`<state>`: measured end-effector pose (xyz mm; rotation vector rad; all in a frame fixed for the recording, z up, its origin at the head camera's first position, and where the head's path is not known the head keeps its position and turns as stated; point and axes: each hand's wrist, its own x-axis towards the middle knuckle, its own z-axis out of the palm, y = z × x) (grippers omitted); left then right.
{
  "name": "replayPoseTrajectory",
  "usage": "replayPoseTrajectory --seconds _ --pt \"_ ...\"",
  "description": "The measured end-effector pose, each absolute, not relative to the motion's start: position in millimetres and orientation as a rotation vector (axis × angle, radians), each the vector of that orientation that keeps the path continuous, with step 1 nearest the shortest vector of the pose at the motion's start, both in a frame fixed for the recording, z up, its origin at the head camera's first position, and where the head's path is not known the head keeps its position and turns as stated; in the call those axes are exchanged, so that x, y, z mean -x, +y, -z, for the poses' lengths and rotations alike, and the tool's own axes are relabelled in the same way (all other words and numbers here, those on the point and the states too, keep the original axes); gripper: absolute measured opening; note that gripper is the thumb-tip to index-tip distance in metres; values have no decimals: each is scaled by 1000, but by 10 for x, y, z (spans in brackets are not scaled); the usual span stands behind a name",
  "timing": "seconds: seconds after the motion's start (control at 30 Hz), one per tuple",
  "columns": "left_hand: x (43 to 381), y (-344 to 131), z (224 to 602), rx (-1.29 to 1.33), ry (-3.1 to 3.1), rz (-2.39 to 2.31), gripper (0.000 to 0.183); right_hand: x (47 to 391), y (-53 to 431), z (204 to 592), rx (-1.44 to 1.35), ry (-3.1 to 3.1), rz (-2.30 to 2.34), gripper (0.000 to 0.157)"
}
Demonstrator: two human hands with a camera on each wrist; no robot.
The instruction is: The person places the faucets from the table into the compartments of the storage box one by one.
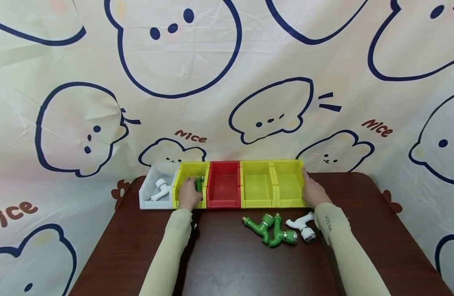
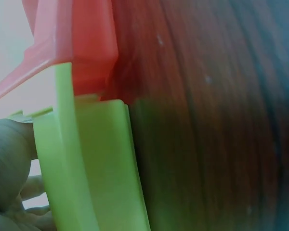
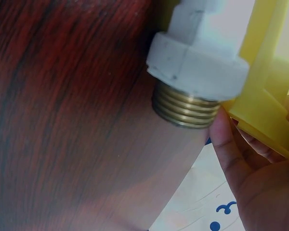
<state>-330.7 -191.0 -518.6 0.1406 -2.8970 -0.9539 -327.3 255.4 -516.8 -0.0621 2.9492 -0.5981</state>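
My left hand (image 1: 189,194) reaches into the left yellow bin (image 1: 176,193), beside a green tap (image 1: 199,183). In the left wrist view, part of this hand (image 2: 12,168) shows behind the yellow bin wall (image 2: 106,163); whether its fingers hold the tap is hidden. My right hand (image 1: 314,191) touches the outer side of the rightmost yellow bin (image 1: 289,176), its fingers (image 3: 226,144) extended along the bin's edge. Close to the right wrist lies a white tap (image 1: 302,225); its brass threaded end (image 3: 185,108) fills the middle of the right wrist view.
Two green taps, one on the left (image 1: 260,227) and one on the right (image 1: 280,234), lie before the bins. The row also has a white bin (image 1: 145,193) with a white tap (image 1: 161,189) inside, a red bin (image 1: 224,185) and another yellow bin (image 1: 257,181). A patterned cloth (image 1: 212,119) hangs behind.
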Motion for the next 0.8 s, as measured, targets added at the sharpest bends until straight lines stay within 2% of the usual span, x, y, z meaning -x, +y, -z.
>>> replayPoseTrajectory --seconds 0.8 --pt "3319 -1933 5189 -69 -2958 872 61 3254 2519 5148 38 2937 589 70"
